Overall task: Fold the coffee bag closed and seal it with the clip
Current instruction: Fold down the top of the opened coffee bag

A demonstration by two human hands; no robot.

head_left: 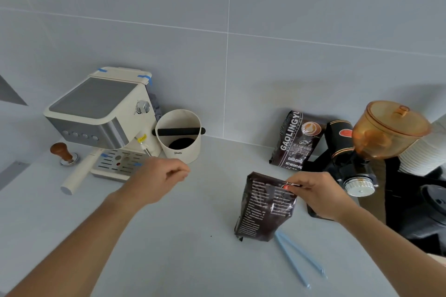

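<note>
My left hand (156,179) and right hand (321,196) are bare. No sleeves reach my forearms. My wrists carry nothing.

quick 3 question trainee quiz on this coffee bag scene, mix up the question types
1. True or false: the light blue clip is already clamped on the coffee bag.
2. Which of the hands grips the bag's top: A) left hand B) right hand C) both?
3. Fill in: the second coffee bag leans against the ____.

Key:
1. False; it lies open on the counter beside the bag.
2. B
3. wall
</note>
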